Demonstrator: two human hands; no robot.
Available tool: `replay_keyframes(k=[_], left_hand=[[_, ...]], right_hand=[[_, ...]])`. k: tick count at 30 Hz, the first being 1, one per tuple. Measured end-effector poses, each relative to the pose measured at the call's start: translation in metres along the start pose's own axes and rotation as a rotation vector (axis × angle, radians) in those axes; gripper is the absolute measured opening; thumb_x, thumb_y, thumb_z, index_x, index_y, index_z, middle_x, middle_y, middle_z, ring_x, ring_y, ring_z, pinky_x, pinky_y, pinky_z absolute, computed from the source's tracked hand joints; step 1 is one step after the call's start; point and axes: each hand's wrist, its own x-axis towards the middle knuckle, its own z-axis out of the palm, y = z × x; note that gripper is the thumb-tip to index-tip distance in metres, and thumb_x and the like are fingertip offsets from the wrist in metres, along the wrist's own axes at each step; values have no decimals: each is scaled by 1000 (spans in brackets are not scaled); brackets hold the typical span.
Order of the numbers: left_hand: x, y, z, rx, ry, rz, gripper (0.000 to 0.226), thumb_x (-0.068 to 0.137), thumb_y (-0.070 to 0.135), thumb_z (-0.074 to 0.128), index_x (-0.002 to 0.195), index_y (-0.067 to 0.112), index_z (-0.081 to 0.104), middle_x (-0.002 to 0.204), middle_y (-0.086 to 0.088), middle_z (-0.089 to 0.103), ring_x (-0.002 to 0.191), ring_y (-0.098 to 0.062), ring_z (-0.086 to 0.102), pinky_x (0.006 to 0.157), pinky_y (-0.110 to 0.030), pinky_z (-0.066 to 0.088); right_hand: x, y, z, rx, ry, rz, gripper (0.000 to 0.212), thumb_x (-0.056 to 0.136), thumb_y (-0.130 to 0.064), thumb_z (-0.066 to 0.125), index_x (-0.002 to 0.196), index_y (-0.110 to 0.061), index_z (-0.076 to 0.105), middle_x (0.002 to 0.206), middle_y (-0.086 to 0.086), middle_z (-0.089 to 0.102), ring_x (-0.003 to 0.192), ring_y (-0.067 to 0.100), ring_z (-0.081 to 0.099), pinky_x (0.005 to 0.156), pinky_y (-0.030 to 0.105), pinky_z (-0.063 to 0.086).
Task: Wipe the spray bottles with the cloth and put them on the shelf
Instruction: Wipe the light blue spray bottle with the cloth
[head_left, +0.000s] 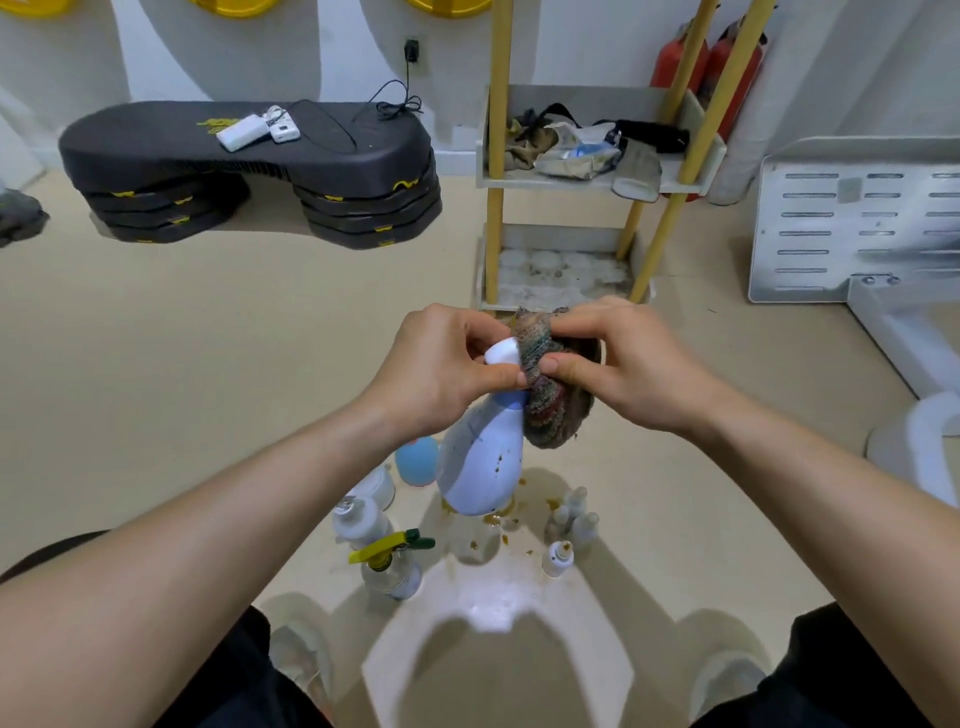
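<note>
Beyond the fingertips, well past both hands, stands the shelf (597, 176). Its yellow posts are cut off by the top edge, and its stained lowest tier is partly hidden behind the knuckles. Below the fingers hangs the pale blue spray bottle (480, 467), body down and tilted, with brown spots on its side. The left hand (441, 369) curls its fingers round the neck, so only a white bit of the top shows and the nozzle cannot be made out. Just right of those fingers, the right hand (623, 364) pinches the bunched cloth (550, 410) between thumb and fingers against the bottle's neck; its far side is hidden. Under the left wrist, on the floor, a trigger bottle (389, 566) stands beside a white bottle (361, 519). A blue round thing (418, 460) peeks from behind the held bottle. Under the right fingers, some small bottles (571, 519) are too blurred to count.
</note>
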Motion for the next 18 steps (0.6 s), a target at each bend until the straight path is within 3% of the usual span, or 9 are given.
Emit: replay_keyframes(k=[3,6,8,10,11,14,18], left_hand=[[5,0,2,124,-47,61,19,70,27,90,82,17,79,67,2,71,59,-10,52,58,-28,43],[7,-1,4,179,-90,99,16,72,26,87,83,18,79,60,8,67,56,-3,49,53,-21,37],[7,0,5,168,-87,110,12,73,29,87,83,30,79,59,11,67,57,-3,54,53,-20,39],[9,2,4,145,-41,97,15,72,35,87,74,40,73,64,5,70,64,-14,61,61,-32,49],[11,2,4,126,-13,78,14,71,36,87,73,37,73,67,3,72,67,-17,63,65,-37,51],[10,3,3,54,22,29,17,69,34,90,79,35,76,76,15,75,67,2,64,66,-23,50],[8,4,0,28,59,-25,21,70,34,90,75,41,71,71,23,70,63,9,61,59,-8,42]], right_hand=[[0,1,2,12,-12,-12,18,90,-42,64,73,-37,59,70,-11,59,74,15,51,71,37,45],[-1,2,10,66,45,62,9,84,-41,77,85,-35,70,72,-15,62,71,9,52,68,36,47],[0,5,11,128,88,131,14,81,-43,80,83,-37,68,69,-16,62,68,5,55,64,32,46],[3,7,9,219,97,163,13,83,-39,79,80,-41,67,71,-20,66,71,-2,59,66,25,45],[5,8,7,280,114,174,12,84,-37,78,79,-42,68,73,-21,68,72,-3,61,69,23,45],[10,20,-1,432,198,243,13,83,-31,76,73,-35,71,69,-16,70,69,2,62,70,29,48],[7,31,-14,488,335,382,17,82,-18,83,73,-23,69,66,-5,62,64,9,56,65,28,46]])
